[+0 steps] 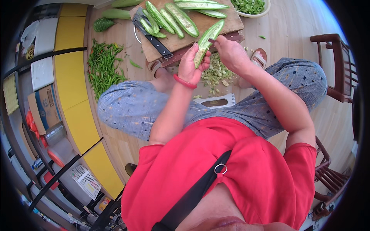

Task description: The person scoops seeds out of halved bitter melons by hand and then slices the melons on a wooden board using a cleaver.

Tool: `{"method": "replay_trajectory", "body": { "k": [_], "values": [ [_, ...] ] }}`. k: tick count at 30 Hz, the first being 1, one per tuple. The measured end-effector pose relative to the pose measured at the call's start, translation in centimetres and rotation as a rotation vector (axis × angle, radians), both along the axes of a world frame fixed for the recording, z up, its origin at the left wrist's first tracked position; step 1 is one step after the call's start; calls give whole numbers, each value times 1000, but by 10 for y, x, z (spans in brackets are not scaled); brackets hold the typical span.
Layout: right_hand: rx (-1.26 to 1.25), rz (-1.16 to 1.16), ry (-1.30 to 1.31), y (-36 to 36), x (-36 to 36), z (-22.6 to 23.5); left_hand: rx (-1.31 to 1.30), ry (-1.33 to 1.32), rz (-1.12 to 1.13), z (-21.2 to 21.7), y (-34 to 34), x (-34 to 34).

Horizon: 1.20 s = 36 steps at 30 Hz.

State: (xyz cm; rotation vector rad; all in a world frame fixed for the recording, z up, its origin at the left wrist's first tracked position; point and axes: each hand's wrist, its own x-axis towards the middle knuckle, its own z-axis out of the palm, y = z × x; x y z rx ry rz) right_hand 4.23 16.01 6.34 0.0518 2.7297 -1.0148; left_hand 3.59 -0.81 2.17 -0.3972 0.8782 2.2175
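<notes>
The left hand [189, 67] curls, palm upward, while the right hand [232, 54] pinches just beside it, back upward.

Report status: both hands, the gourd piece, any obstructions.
Left hand gripping gourd half, pale inside showing. Right hand at its cut face, grip unclear. Nothing seen blocking; knife lies on board, apart from both hands.

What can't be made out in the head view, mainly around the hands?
All head view:
- Dark object in the right hand: mostly covered by that hand; kind unclear.
- Knife: blade partly covered by gourd slices.
- Pale scraps: partly behind the right hand and wrist.
- Bowl: far side cut off by the top edge.
</notes>
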Motion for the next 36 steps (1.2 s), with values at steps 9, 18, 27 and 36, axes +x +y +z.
{"method": "replay_trajectory", "body": {
  "k": [9,18,27,36],
  "values": [
    [216,327,107,-8,15,6,-138,-3,33,14,17,13],
    [111,486,257,-19,32,-5,-59,-58,-29,-3,14,9],
    [75,608,306,-15,30,-4,185,-200,-63,-3,5,0],
    [250,272,128,-13,13,7,215,-54,-50,2,2,0]
  ]
}}
